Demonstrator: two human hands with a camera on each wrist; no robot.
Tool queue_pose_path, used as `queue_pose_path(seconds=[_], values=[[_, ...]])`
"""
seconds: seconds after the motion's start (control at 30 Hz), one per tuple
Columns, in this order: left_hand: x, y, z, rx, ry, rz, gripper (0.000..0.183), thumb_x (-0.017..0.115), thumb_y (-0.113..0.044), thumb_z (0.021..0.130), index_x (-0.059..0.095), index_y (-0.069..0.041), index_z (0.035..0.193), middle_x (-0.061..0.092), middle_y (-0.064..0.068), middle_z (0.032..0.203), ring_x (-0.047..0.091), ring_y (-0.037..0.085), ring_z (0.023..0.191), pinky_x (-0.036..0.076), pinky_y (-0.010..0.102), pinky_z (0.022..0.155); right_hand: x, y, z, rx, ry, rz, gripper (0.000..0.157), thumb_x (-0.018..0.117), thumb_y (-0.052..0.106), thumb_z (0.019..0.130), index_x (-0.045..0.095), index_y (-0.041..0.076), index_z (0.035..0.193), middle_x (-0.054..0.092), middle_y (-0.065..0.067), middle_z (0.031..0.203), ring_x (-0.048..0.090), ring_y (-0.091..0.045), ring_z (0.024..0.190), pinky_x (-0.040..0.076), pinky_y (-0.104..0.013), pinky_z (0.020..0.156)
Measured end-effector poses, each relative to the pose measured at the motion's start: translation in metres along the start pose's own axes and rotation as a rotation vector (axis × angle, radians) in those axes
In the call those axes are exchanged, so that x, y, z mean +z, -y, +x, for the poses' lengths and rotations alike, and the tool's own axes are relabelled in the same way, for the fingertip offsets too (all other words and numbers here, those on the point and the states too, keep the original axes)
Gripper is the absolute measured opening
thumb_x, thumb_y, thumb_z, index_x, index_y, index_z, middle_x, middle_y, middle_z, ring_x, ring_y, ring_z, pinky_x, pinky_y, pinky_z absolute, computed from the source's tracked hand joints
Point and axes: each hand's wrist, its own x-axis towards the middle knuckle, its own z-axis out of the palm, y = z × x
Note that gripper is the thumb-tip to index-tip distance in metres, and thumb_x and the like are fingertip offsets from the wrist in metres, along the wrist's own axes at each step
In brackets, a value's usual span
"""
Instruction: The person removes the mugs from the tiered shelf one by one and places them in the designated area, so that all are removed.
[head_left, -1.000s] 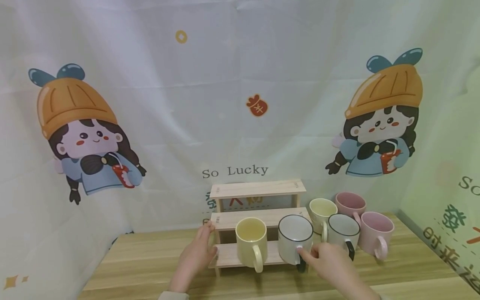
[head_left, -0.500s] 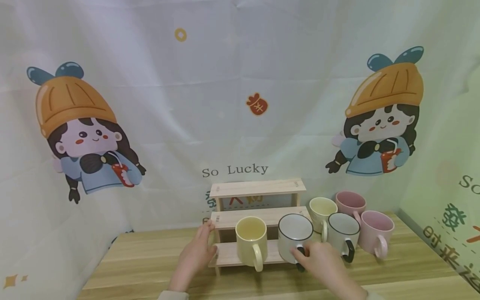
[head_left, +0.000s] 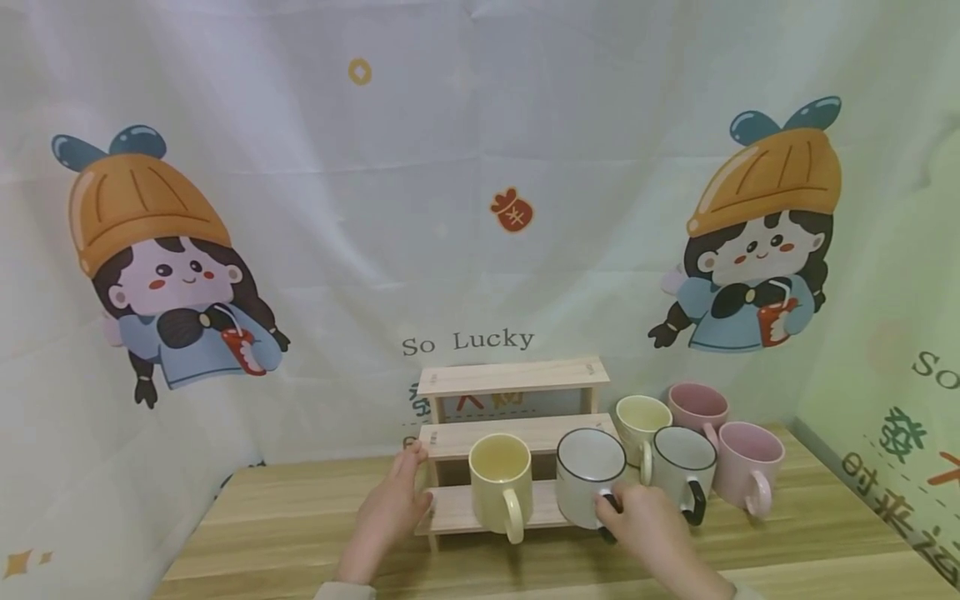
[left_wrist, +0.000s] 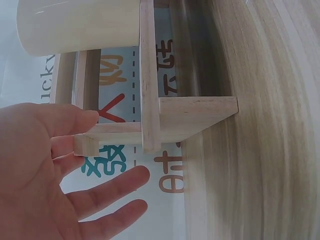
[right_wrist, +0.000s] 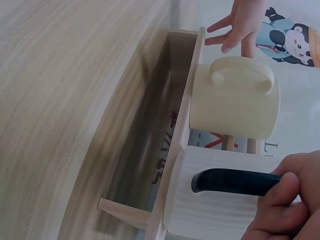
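Note:
A white mug (head_left: pixel 579 498) with a dark rim stands upright at the right end of the lowest step of a wooden tiered rack (head_left: pixel 517 379). My right hand (head_left: pixel 648 525) pinches the upper part of its black handle (right_wrist: pixel 235 181) between thumb and fingers. Left of it, a pale yellow mug (head_left: pixel 491 500) sits on the same step, its handle facing front. My left hand (head_left: pixel 393 500) holds the rack's left side at the middle step. In the left wrist view the thumb and nearer fingers pinch a board end (left_wrist: pixel 87 145), while two other fingers stretch out straight.
Right of the rack, on the wood-grain table (head_left: pixel 300 517), stand a second white mug (head_left: pixel 678 479) with a black handle, a yellow cup (head_left: pixel 637 429), a dark pink mug (head_left: pixel 701 408) and a light pink mug (head_left: pixel 742 479). A printed cloth (head_left: pixel 375 250) hangs close behind.
My right thumb has moved from the white mug's front wall onto its handle, and the handle has turned slightly to the right. My left hand stays at the rack.

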Motion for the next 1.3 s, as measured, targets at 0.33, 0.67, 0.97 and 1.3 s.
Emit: queue_pose_path(seconds=[0.33, 0.67, 0.97, 1.3], values=[[-0.002, -0.001, 0.001, 0.0, 0.001, 0.003, 0.063, 0.065, -0.016, 0.085, 0.04, -0.005, 0.141, 0.029, 0.009, 0.156, 0.064, 0.031, 0.077, 0.049, 0.037, 0.054, -0.001, -0.003, 0.002, 0.052, 0.019, 0.013, 0.047, 0.069, 0.035, 0.084, 0.04, 0.014, 0.053, 0.035, 0.005, 0.047, 0.035, -0.011, 0.045, 0.027, -0.024, 0.041], [-0.003, -0.001, 0.003, 0.014, -0.017, -0.005, 0.063, 0.066, -0.015, 0.084, 0.041, -0.004, 0.141, 0.03, 0.01, 0.155, 0.062, 0.042, 0.098, 0.054, 0.045, 0.063, 0.001, -0.01, 0.003, -0.012, -0.033, -0.022, 0.042, 0.067, 0.029, 0.086, 0.041, 0.014, 0.057, 0.036, 0.004, 0.049, 0.036, -0.012, 0.048, 0.028, -0.024, 0.042], [0.002, 0.0, 0.0, 0.002, -0.003, -0.015, 0.063, 0.066, -0.015, 0.084, 0.041, -0.005, 0.141, 0.029, 0.01, 0.155, 0.061, 0.041, 0.102, 0.055, 0.045, 0.064, 0.008, -0.021, -0.007, -0.058, -0.133, 0.003, 0.04, 0.07, 0.024, 0.083, 0.04, 0.014, 0.059, 0.037, 0.004, 0.049, 0.037, -0.013, 0.048, 0.03, -0.026, 0.044], [0.004, 0.004, 0.002, -0.014, 0.001, -0.009, 0.062, 0.066, -0.016, 0.085, 0.041, -0.005, 0.14, 0.028, 0.008, 0.156, 0.058, 0.021, 0.069, 0.045, 0.03, 0.052, 0.0, -0.028, -0.008, 0.02, -0.055, 0.048, 0.034, 0.067, 0.025, 0.088, 0.047, 0.013, 0.064, 0.039, 0.004, 0.054, 0.04, -0.014, 0.054, 0.037, -0.027, 0.052]])
